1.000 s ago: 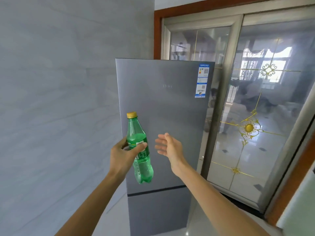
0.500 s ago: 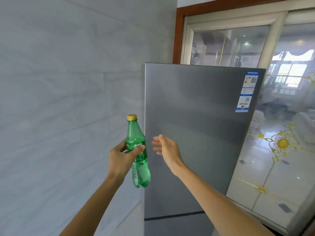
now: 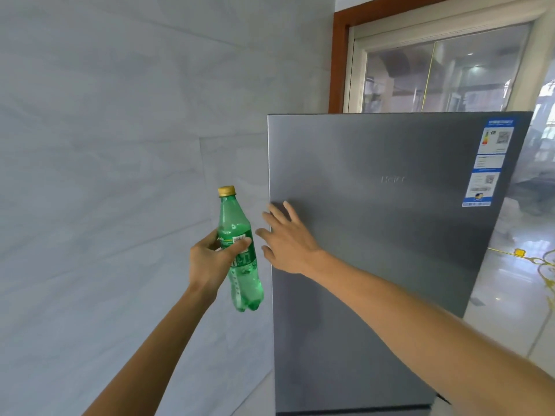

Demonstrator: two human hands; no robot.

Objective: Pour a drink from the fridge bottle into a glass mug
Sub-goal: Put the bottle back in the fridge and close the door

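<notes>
Green translucent plastic bottle [image 3: 244, 274], yellow cap [image 3: 226, 190], lobed base, clasped by left grip [image 3: 210, 259]. Straight-fingered right grip [image 3: 288, 244] flat against smooth grey metal fridge door [image 3: 390, 235].

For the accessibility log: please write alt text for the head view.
The left hand holds a capped green bottle nearly upright, while the open right hand presses flat near the left edge of a closed grey fridge door, beside a pale wall.

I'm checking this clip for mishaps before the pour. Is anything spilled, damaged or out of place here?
Nothing stands out. The left hand holds the green bottle roughly upright with its yellow cap on, no leak showing. The right hand rests open on the grey fridge door, which looks undamaged.
</notes>
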